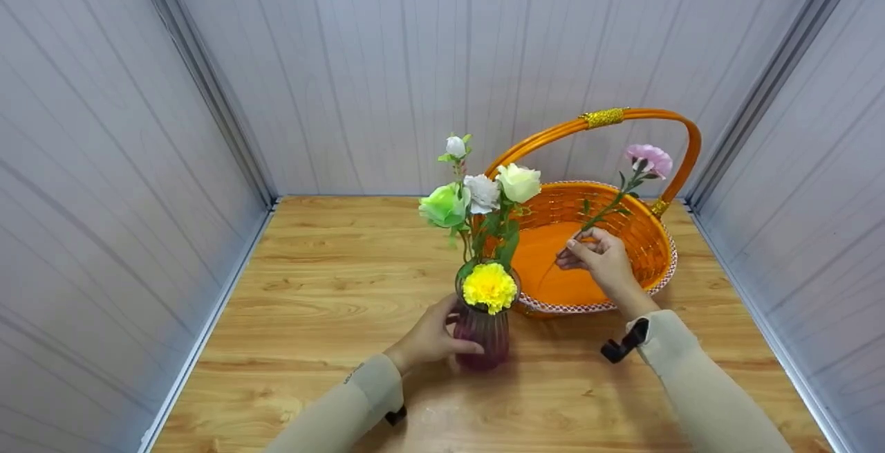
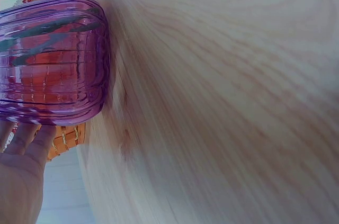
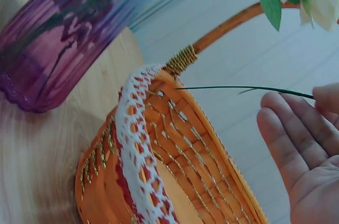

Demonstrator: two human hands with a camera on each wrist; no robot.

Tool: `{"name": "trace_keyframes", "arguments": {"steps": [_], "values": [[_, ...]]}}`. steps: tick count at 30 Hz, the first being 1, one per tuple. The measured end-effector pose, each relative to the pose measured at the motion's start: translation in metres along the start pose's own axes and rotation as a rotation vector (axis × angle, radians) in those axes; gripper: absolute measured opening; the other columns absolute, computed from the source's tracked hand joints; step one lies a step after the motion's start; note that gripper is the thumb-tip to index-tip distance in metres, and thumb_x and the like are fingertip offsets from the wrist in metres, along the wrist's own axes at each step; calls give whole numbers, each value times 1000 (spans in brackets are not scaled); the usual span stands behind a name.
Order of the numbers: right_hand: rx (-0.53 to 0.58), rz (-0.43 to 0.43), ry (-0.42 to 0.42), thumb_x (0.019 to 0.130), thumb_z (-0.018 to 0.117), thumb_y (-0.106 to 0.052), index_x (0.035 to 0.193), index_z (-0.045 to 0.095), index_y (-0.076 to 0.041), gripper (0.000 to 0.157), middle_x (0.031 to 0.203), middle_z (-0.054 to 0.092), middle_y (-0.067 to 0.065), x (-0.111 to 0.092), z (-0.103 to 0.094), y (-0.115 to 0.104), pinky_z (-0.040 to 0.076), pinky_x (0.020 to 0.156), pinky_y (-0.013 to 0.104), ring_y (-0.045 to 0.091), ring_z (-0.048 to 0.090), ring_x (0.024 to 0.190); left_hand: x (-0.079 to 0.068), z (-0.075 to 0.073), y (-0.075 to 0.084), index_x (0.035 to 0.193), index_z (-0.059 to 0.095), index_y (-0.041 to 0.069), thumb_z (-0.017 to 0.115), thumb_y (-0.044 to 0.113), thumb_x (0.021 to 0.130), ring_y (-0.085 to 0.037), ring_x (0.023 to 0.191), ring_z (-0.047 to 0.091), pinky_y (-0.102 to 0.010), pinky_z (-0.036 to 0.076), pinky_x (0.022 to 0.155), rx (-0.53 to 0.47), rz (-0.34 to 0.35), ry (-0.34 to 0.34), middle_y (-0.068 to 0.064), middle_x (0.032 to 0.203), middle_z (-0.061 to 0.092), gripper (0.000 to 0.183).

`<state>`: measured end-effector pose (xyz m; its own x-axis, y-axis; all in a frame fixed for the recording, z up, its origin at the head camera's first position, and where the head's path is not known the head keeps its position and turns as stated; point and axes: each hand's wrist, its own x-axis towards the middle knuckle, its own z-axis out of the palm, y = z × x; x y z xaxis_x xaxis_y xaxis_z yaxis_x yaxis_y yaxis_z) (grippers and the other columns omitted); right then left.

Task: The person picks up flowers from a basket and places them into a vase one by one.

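A ribbed glass vase (image 1: 482, 335), purple at its base, stands on the table, and my left hand (image 1: 432, 334) holds its left side with the thumb across the front. From the vase rise a green rose (image 1: 444, 205), a cream rose (image 1: 518, 182), a white carnation (image 1: 482, 193) and a white bud (image 1: 455, 146). A yellow carnation (image 1: 489, 288) leans over the rim toward me. Above the basket, my right hand (image 1: 603, 259) pinches the stem of a pink carnation (image 1: 650, 161). In the right wrist view that stem (image 3: 233, 87) points toward the vase.
Right behind the vase sits an orange woven basket (image 1: 660, 266) with a white and red lace rim and a tall arched handle (image 1: 529, 143). Panelled walls (image 1: 359, 79) close off the back and both sides of the wooden table (image 1: 332, 266).
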<state>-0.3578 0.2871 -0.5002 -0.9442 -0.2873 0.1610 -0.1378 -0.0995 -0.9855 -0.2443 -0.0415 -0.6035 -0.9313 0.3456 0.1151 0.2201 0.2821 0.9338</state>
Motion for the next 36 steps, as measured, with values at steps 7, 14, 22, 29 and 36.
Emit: {"name": "trace_keyframes", "arguments": {"steps": [7,14,22,29,36], "values": [[-5,-94,65,105,63,6,102,65,10,6,85,82,8,-10,13,-8,71,75,35,17,81,75,0,0,-1,159,50,19,98,29,81,-21,141,61,-50,45,128,-2,7,0,3,151,65,92],[-2,-162,65,105,62,7,102,66,10,6,87,82,7,-17,24,-23,71,76,36,18,81,75,1,-1,-1,158,50,16,99,30,80,-22,141,61,-49,46,127,7,12,5,0,151,65,93],[53,-245,34,107,62,4,104,64,16,13,88,82,6,-24,32,-39,71,78,36,18,81,75,1,0,-1,159,49,15,98,31,81,-22,141,61,-48,47,127,22,1,4,-1,150,65,94],[86,-310,-10,107,61,3,104,66,12,10,90,83,5,-29,38,-56,71,79,35,17,81,78,0,0,-1,160,48,17,98,31,81,-24,142,60,-51,46,127,23,-5,3,-1,151,65,95],[108,-368,-27,107,59,5,103,69,3,11,92,83,5,-30,42,-64,71,80,34,17,80,79,0,1,-2,160,47,18,98,32,82,-26,144,60,-53,45,128,20,-12,3,-1,152,64,95]]}}
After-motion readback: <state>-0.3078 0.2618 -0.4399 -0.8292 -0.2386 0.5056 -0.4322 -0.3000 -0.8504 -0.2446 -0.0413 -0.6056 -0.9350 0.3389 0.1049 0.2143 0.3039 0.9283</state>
